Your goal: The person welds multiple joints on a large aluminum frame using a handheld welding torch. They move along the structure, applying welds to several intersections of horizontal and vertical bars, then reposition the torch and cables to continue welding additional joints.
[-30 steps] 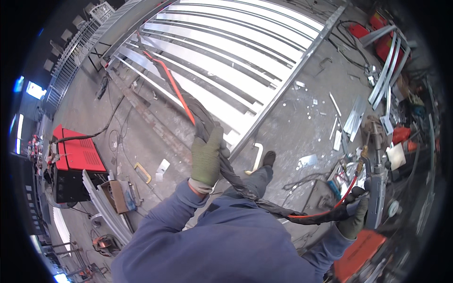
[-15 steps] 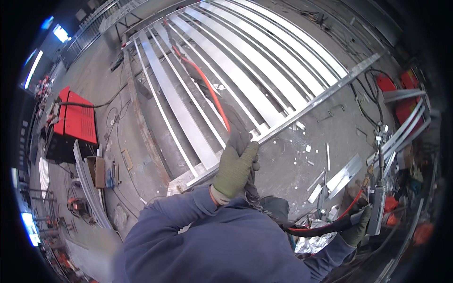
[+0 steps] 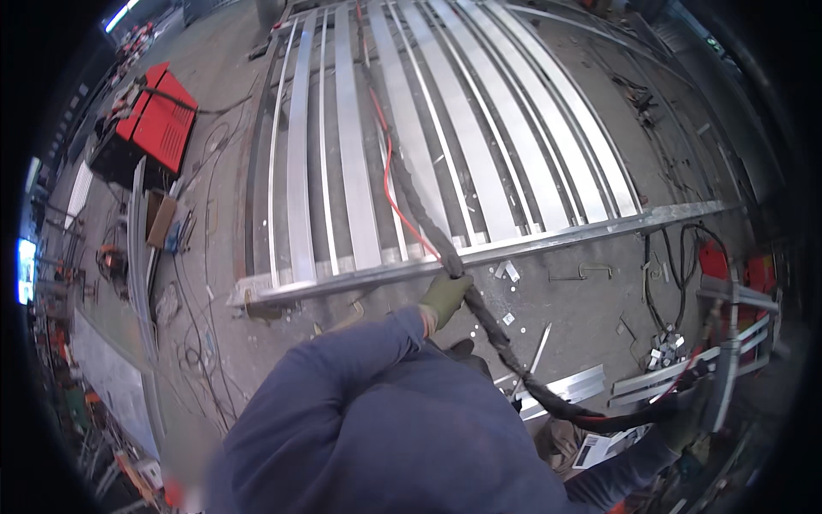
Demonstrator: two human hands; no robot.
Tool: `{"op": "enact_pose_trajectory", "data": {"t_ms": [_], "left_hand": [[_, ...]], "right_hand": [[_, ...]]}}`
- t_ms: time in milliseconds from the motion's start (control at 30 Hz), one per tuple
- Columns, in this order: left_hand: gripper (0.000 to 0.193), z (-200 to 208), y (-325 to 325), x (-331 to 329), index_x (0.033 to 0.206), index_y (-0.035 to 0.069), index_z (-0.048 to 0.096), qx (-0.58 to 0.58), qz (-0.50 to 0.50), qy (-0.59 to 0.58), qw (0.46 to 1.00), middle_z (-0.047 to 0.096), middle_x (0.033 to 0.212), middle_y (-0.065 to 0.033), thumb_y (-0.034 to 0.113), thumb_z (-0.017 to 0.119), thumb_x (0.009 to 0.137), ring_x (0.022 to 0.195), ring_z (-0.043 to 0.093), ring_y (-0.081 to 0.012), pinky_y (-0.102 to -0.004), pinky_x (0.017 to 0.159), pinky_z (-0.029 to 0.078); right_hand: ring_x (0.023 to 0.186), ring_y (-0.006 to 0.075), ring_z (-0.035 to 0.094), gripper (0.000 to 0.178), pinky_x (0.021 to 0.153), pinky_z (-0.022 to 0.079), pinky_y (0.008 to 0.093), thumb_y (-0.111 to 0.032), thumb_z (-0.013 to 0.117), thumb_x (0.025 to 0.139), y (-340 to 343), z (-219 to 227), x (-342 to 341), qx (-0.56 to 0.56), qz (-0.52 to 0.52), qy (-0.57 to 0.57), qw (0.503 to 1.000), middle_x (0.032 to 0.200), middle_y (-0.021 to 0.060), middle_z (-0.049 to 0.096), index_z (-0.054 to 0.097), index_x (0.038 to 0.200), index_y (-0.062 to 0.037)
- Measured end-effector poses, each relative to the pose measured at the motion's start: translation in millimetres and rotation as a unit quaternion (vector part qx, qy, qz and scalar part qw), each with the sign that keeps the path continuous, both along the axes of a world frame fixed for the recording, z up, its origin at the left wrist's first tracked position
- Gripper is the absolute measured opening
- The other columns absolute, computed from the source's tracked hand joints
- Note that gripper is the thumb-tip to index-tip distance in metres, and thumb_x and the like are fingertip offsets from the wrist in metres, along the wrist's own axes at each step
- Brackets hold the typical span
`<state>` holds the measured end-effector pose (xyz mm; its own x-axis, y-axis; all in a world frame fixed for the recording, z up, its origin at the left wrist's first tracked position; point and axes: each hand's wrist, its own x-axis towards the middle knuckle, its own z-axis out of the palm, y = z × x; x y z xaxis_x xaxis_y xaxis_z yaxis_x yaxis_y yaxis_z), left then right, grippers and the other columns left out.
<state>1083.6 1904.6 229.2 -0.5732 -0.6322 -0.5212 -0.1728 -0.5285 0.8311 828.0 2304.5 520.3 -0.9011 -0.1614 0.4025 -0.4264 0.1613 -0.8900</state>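
Observation:
My left hand [image 3: 445,300], in a green glove, is closed around a thick black-sheathed cable [image 3: 498,336]. A thin red hose [image 3: 392,184] comes alongside the cable just beyond that hand. Both stretch away over a large metal frame [image 3: 505,250] with long parallel slats, while the cable's near part sags toward the lower right. There my right hand [image 3: 682,426], gloved, dark and partly blurred, is closed at the handle of a long grey tool [image 3: 728,377] where the cable arrives. The tool points upward; the fingers' exact hold is hard to see.
A red machine [image 3: 167,120] stands on the left, with leaning metal strips [image 3: 139,257] nearer me. On the right are more red equipment [image 3: 715,259], stacked silver profiles [image 3: 693,368] and looped black cables [image 3: 676,257]. Small offcuts and a clamp [image 3: 591,272] lie along the frame's near edge.
My view has turned and shifted. My left hand now holds the cable farther from my chest, and the cable runs straighter across to my right hand. The grey tool is still at the right.

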Motion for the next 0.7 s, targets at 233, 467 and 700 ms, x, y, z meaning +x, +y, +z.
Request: {"op": "enact_pose_trajectory", "data": {"t_ms": [233,467,700], "left_hand": [[0.058,-73,19,-50,0.136,-0.003,0.077,-0.094,-0.095,-0.108,0.985,0.081,0.124,-0.0212,0.039,0.076,0.096,0.114,0.076,-0.0331,-0.0449,0.1,0.058],[0.045,-183,-8,43,0.126,0.003,0.077,-0.049,-0.035,-0.208,0.976,0.08,0.117,-0.0123,0.041,0.072,0.103,0.098,0.076,-0.0241,-0.0398,0.084,0.06],[0.029,-199,-24,43,0.129,0.007,0.077,-0.037,0.029,-0.311,0.949,0.08,0.114,-0.0157,0.023,0.064,0.108,0.092,0.076,-0.0273,-0.0427,0.08,0.06]], "right_hand": [[0.1,0.0145,0.073,0.034,0.083,0.058,0.0284,-0.022,0.072,0.114,-72,110,-184,0.101,0.125,0.053,0.986,0.122,0.0077,0.078,0.076,0.14,-0.0006],[0.099,0.0137,0.073,0.033,0.082,0.058,0.0285,-0.019,0.073,0.113,-242,116,-251,0.142,0.272,0.053,0.95,0.122,0.0082,0.078,0.076,0.14,-0.0003],[0.098,0.0128,0.072,0.033,0.081,0.058,0.0287,-0.017,0.074,0.111,-463,97,-196,0.225,0.433,0.052,0.871,0.123,0.0087,0.078,0.076,0.14,0.0]]}}
